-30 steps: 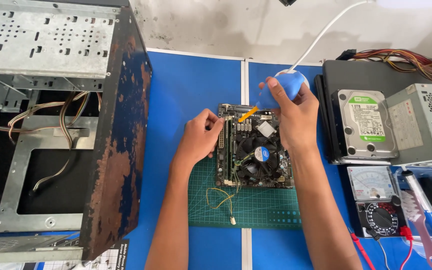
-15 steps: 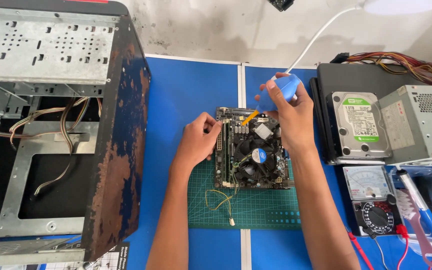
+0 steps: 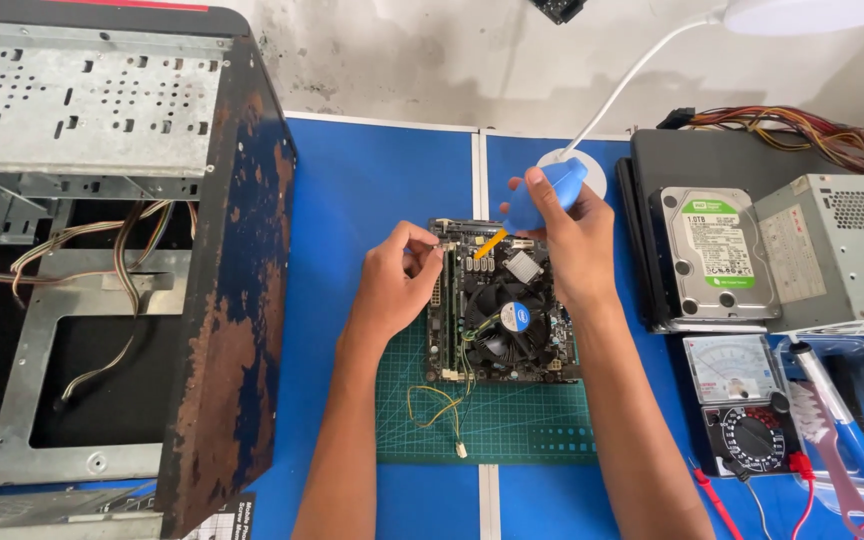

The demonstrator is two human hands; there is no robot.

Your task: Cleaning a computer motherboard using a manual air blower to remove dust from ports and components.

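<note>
Blowing Dust Off the Motherboard

Squeezing the blue air blower (orange nozzle aimed down), the right hand grips its bulb above the motherboard. The left hand pinches the board's left edge, steadying it on the green cutting mat. Judged next: reposition the nozzle toward the cooling fan.

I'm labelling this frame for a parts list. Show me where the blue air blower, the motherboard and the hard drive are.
blue air blower (image 3: 552, 192), head view, on its bulb.
motherboard (image 3: 508, 312), head view, on its fan.
hard drive (image 3: 720, 252), head view, on its top plate.
</note>
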